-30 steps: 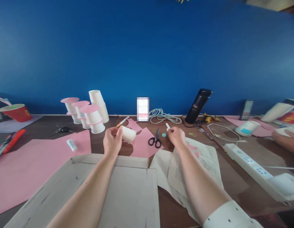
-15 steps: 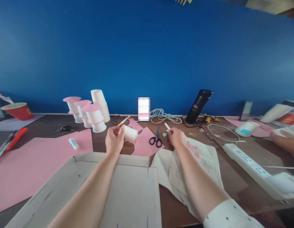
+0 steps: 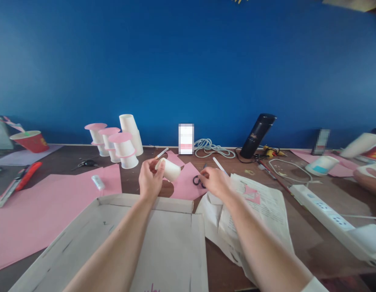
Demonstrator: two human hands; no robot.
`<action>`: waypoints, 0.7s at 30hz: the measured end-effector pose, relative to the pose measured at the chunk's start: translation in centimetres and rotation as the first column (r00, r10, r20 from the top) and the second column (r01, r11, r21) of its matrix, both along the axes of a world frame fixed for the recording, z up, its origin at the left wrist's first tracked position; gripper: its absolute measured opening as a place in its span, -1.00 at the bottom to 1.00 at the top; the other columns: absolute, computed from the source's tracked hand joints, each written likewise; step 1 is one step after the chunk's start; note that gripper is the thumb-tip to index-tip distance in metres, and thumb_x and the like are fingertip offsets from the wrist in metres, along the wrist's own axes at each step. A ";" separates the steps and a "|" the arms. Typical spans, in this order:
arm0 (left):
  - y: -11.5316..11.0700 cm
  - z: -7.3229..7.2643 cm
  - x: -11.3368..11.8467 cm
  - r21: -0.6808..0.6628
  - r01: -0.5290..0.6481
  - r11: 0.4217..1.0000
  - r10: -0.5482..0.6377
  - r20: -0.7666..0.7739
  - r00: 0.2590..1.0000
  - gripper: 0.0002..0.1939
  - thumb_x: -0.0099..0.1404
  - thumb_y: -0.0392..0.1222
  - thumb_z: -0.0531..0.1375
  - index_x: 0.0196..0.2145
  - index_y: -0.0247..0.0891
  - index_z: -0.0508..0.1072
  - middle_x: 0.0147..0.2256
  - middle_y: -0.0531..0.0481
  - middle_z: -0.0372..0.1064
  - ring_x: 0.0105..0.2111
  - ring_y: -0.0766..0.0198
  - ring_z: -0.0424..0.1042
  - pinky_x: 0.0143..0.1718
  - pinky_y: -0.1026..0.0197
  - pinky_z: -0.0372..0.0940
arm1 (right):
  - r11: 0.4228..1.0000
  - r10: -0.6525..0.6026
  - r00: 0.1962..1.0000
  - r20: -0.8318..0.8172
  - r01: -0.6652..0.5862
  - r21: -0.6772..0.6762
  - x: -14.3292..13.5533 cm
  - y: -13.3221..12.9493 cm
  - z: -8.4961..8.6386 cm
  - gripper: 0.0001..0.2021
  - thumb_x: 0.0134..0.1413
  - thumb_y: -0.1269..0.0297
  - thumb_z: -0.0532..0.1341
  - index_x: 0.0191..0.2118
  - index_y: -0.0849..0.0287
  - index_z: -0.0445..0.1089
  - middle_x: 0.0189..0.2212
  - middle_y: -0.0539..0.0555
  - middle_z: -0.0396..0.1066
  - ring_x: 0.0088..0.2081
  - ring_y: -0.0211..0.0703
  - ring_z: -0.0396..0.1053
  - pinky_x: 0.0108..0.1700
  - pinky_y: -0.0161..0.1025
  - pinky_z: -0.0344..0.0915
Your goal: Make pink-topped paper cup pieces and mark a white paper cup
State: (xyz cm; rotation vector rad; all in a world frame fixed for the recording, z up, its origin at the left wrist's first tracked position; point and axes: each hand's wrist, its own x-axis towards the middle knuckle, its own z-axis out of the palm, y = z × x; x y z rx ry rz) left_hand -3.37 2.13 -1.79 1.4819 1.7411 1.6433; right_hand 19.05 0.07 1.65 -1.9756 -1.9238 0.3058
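A white paper cup lies tilted in my left hand, its fingers closed round the base end. My right hand is over the black-handled scissors, which rest on pink paper; its fingers are bent, and whether they grip anything is hidden. A white stick lies just behind my right hand. Behind my left hand is a thin orange-and-white stick. Further left stand stacked white cups with pink discs and a taller white cup stack.
A white cardboard tray fills the near middle. Printed paper and a power strip lie right, a black bottle behind. At left are a cutter and glue stick. Another person's hand is at far right.
My right hand has moved left, from the white stick to the scissors, and the stick now lies on the table. My left hand still holds the cup, slightly turned. The view has shifted a little.
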 end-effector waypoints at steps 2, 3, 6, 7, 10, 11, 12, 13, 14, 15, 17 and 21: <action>-0.2 -0.2 0.2 0.060 0.034 0.998 -0.030 -0.060 0.998 -0.55 0.17 0.14 0.19 -0.11 -0.21 0.36 -0.13 -0.10 0.42 -0.26 0.19 0.43 -0.23 0.13 0.33 | 0.989 0.146 0.989 0.003 -0.146 0.000 -0.9 -0.5 -0.3 -0.78 0.08 0.06 0.16 -0.22 -0.04 0.47 -0.29 -0.02 0.53 -0.27 -0.15 0.42 -0.30 -0.28 0.16; -0.2 -0.2 0.3 0.095 0.055 0.994 -0.045 -0.104 0.994 -0.55 0.17 0.13 0.19 -0.09 -0.21 0.35 -0.12 -0.10 0.42 -0.25 0.19 0.43 -0.21 0.12 0.33 | 0.980 0.201 0.980 0.012 -0.201 -0.003 -1.2 -0.7 -0.4 -0.78 0.09 0.05 0.16 -0.21 -0.05 0.47 -0.28 -0.02 0.53 -0.27 -0.16 0.42 -0.31 -0.28 0.15; -0.6 -0.3 0.7 0.198 0.138 0.970 -0.083 -0.260 0.962 -0.58 0.19 0.07 0.20 -0.08 -0.21 0.34 -0.10 -0.11 0.40 -0.18 0.16 0.41 -0.14 0.09 0.30 | 0.948 0.314 0.947 0.073 -0.308 -0.080 -1.6 -1.2 -0.5 -0.83 0.05 0.09 0.19 -0.30 -0.04 0.50 -0.33 -0.03 0.52 -0.30 -0.15 0.41 -0.36 -0.28 0.09; -0.7 -0.3 0.9 0.225 0.166 0.960 -0.092 -0.308 0.947 -0.59 0.20 0.06 0.20 -0.08 -0.21 0.34 -0.10 -0.11 0.40 -0.18 0.15 0.40 -0.13 0.08 0.30 | 0.936 0.344 0.935 0.091 -0.333 -0.116 -1.6 -1.4 -0.5 -0.84 0.04 0.10 0.20 -0.35 -0.03 0.51 -0.36 -0.02 0.52 -0.32 -0.15 0.41 -0.38 -0.28 0.07; -1.0 -0.3 1.4 0.256 0.232 0.938 -0.120 -0.389 0.914 -0.62 0.22 0.04 0.19 -0.08 -0.22 0.34 -0.13 -0.11 0.40 -0.20 0.16 0.38 -0.15 0.08 0.29 | 0.907 0.402 0.910 0.102 -0.380 -0.181 -1.3 -1.7 -0.2 -0.78 0.00 0.05 0.22 -0.48 0.04 0.49 -0.44 0.00 0.49 -0.38 -0.17 0.38 -0.42 -0.28 0.03; -1.0 -0.3 1.5 0.249 0.245 0.937 -0.133 -0.394 0.909 -0.63 0.23 0.03 0.19 -0.08 -0.21 0.34 -0.14 -0.11 0.40 -0.22 0.16 0.38 -0.16 0.09 0.29 | 0.910 0.394 0.915 0.089 -0.375 -0.179 -1.2 -1.7 -0.1 -0.75 0.00 0.02 0.22 -0.50 0.05 0.48 -0.46 0.00 0.48 -0.41 -0.18 0.36 -0.43 -0.29 0.03; -1.1 -0.2 1.6 0.236 0.253 0.938 -0.145 -0.395 0.907 -0.63 0.23 0.03 0.18 -0.08 -0.21 0.34 -0.14 -0.11 0.40 -0.23 0.16 0.37 -0.17 0.09 0.29 | 0.921 0.368 0.928 0.065 -0.354 -0.162 -1.0 -1.7 -0.1 -0.73 0.01 0.01 0.21 -0.51 0.06 0.47 -0.48 0.00 0.47 -0.44 -0.20 0.35 -0.44 -0.29 0.02; -1.2 -0.2 1.7 0.222 0.256 0.941 -0.153 -0.394 0.906 -0.64 0.24 0.04 0.17 -0.08 -0.21 0.34 -0.14 -0.10 0.40 -0.24 0.17 0.37 -0.18 0.09 0.29 | 0.938 0.327 0.945 0.026 -0.322 -0.130 -0.8 -1.5 0.0 -0.71 0.02 0.00 0.19 -0.51 0.06 0.47 -0.50 0.00 0.47 -0.46 -0.21 0.34 -0.45 -0.29 0.03; -1.2 -0.2 1.8 0.210 0.258 0.943 -0.160 -0.394 0.905 -0.64 0.24 0.04 0.17 -0.09 -0.21 0.34 -0.15 -0.10 0.40 -0.24 0.17 0.37 -0.18 0.09 0.29 | 0.958 0.272 0.962 -0.024 -0.273 -0.084 -0.6 -1.3 -0.1 -0.70 0.05 -0.01 0.16 -0.50 0.06 0.47 -0.51 -0.01 0.46 -0.47 -0.22 0.34 -0.45 -0.30 0.04; -1.2 -0.2 1.8 0.202 0.258 0.945 -0.163 -0.395 0.904 -0.64 0.24 0.05 0.17 -0.10 -0.21 0.34 -0.15 -0.10 0.41 -0.25 0.17 0.38 -0.17 0.08 0.29 | 0.977 0.210 0.974 -0.087 -0.213 -0.027 -0.3 -0.9 -0.2 -0.68 0.08 -0.01 0.13 -0.49 0.06 0.47 -0.52 -0.01 0.47 -0.48 -0.22 0.34 -0.46 -0.31 0.05; -1.3 -0.3 1.9 0.195 0.265 0.944 -0.170 -0.399 0.901 -0.63 0.23 0.07 0.17 -0.11 -0.22 0.34 -0.15 -0.10 0.41 -0.23 0.16 0.38 -0.16 0.08 0.29 | 0.992 0.102 0.974 -0.204 -0.084 0.093 0.5 -0.1 -0.6 -0.66 0.11 -0.02 0.09 -0.46 0.06 0.47 -0.55 -0.02 0.47 -0.47 -0.21 0.36 -0.43 -0.32 0.09; -1.5 -0.5 2.2 0.188 0.305 0.933 -0.214 -0.391 0.895 -0.61 0.23 0.07 0.18 -0.08 -0.21 0.32 -0.12 -0.11 0.40 -0.18 0.13 0.37 -0.14 0.08 0.29 | 0.963 -0.050 0.933 -0.355 0.139 0.229 2.5 1.7 -1.9 -0.60 0.08 -0.07 0.07 -0.49 0.10 0.46 -0.54 0.02 0.49 -0.46 -0.17 0.40 -0.39 -0.30 0.16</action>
